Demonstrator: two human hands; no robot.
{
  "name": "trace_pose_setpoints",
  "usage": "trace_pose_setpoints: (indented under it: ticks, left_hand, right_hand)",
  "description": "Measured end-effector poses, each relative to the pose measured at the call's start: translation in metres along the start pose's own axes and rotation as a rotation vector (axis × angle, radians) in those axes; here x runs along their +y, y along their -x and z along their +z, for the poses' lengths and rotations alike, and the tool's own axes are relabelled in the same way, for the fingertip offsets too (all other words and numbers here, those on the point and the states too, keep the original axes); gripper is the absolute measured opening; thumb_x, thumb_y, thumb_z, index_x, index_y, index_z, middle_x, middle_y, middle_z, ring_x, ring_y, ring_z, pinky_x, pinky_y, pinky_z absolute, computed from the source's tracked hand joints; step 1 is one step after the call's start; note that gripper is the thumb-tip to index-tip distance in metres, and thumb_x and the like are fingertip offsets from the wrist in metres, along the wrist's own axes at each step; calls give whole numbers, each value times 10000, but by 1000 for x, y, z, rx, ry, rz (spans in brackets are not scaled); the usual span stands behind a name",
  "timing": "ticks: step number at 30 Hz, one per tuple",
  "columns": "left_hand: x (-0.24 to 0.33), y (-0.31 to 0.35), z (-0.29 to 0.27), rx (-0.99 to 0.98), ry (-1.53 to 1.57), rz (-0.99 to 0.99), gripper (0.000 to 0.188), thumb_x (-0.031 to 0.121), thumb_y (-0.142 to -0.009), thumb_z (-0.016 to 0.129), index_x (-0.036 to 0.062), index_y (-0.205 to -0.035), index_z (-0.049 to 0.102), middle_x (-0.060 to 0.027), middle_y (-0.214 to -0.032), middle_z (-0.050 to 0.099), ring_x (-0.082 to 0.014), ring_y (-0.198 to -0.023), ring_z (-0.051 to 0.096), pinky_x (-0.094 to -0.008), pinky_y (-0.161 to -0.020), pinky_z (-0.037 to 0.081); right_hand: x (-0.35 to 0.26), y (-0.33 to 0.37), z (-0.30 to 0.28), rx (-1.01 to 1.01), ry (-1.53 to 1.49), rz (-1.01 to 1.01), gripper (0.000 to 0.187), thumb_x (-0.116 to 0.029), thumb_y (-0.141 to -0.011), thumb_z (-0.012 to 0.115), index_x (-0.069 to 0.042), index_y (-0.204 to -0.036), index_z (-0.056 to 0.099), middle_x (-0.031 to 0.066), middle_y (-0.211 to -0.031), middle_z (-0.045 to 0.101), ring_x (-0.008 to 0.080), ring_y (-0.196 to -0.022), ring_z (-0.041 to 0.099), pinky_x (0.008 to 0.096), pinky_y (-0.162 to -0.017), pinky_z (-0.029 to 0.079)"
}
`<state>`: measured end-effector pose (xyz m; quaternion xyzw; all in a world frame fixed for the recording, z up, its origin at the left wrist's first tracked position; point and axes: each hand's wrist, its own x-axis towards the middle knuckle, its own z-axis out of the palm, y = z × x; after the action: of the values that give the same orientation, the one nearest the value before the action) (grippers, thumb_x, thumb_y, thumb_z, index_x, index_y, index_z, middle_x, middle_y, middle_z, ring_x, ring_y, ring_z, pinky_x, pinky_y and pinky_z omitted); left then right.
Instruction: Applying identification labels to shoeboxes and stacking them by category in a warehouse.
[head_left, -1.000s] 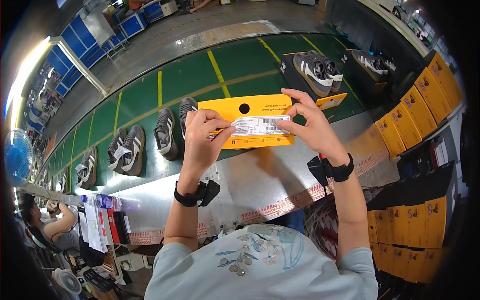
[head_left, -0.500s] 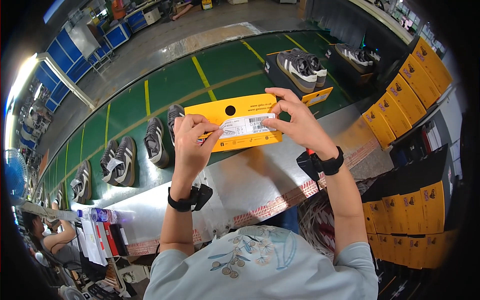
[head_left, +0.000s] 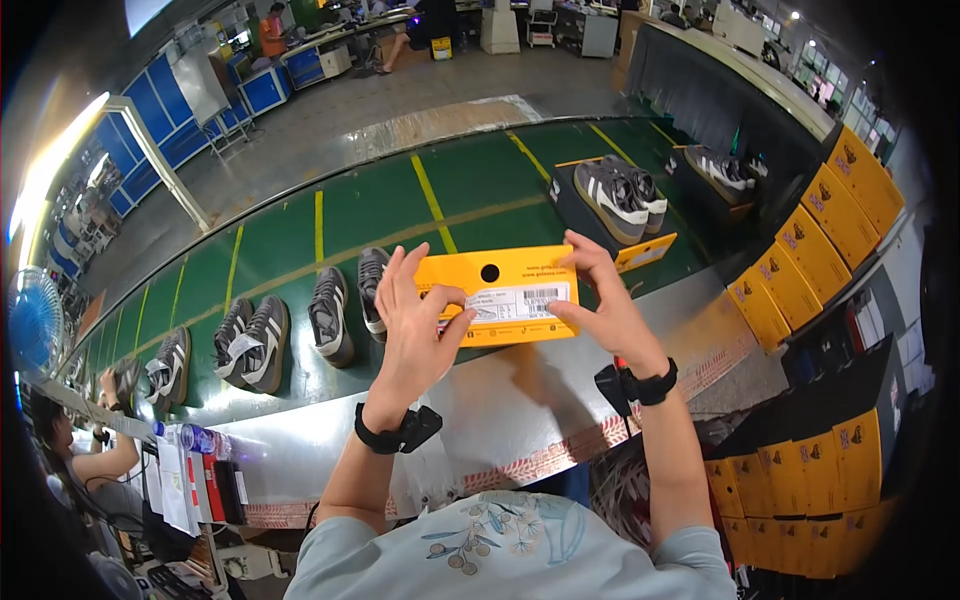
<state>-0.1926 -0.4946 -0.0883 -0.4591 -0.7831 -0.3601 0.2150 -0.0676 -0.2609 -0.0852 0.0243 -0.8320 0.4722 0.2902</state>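
Over the metal ledge I have a shoebox with a yellow end panel facing me. A dark round hole shows in the panel, and a white printed label with a barcode lies below it. At the right end, my right hand grips the box, fingers at the top corner and thumb on the label's right end. My left hand has its thumb and index finger close together at the label's left end, other fingers raised. Just beyond the left hand stands a grey shoe with white stripes.
More grey striped shoes stand along the green conveyor belt. An open dark shoebox bears a pair of shoes at the far right. Stacked yellow-ended boxes line the right side. At lower left are folders and another person's arm.
The view has tilted up, so the scene sits lower. My left hand's outer fingers have lifted and spread off the panel, while the right hand keeps its grip on the box.
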Motion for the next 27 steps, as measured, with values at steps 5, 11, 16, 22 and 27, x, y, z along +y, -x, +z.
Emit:
trace_pose_setpoints:
  ticks: [5, 11, 16, 22, 27]
  left_hand:
    - [1, -10, 2, -23, -19, 43, 335, 154, -777, 791, 96, -1044, 596, -203, -1385, 409, -425, -1346, 306, -502, -1092, 252]
    - [-2, -24, 15, -51, 183, -100, 519, 221, -730, 836, 65, -1140, 560, -135, -1164, 471, -314, -1118, 413, -409, -965, 359]
    - [-8, -30, 26, 20, 189, -121, 336, 178, -825, 739, 59, -1099, 585, -127, -1118, 502, -307, -1078, 456, -414, -935, 368]
    - [-17, -25, 35, 74, 285, -107, 204, 113, -906, 620, 58, -1100, 592, -133, -1103, 517, -315, -1060, 522, -421, -918, 371]
    - [-14, -25, 31, 30, 288, -54, 197, 105, -917, 603, 51, -1106, 585, -133, -1101, 520, -304, -1060, 526, -419, -921, 372]
  right_hand:
    - [8, 3, 1, 75, -112, 121, 437, -167, -860, 727, -79, -1253, 560, 107, -1437, 435, 206, -1309, 439, 347, -1034, 400]
    - [24, 5, -1, 204, -74, 176, 286, -149, -941, 624, -73, -1215, 599, 93, -1372, 526, 179, -1232, 512, 332, -1009, 411]
    - [-4, -3, 14, 231, 388, -21, 374, -168, -923, 629, -46, -1272, 573, 135, -1431, 486, 256, -1278, 505, 419, -1062, 381]
    - [-45, 17, 99, -55, 882, -212, 662, -381, -899, 618, 13, -1404, 453, 193, -1493, 404, 310, -1429, 332, 498, -1171, 223]
    - [-43, 28, 88, -59, 857, -123, 749, -406, -878, 631, 25, -1442, 392, 218, -1503, 381, 317, -1441, 309, 508, -1180, 185]
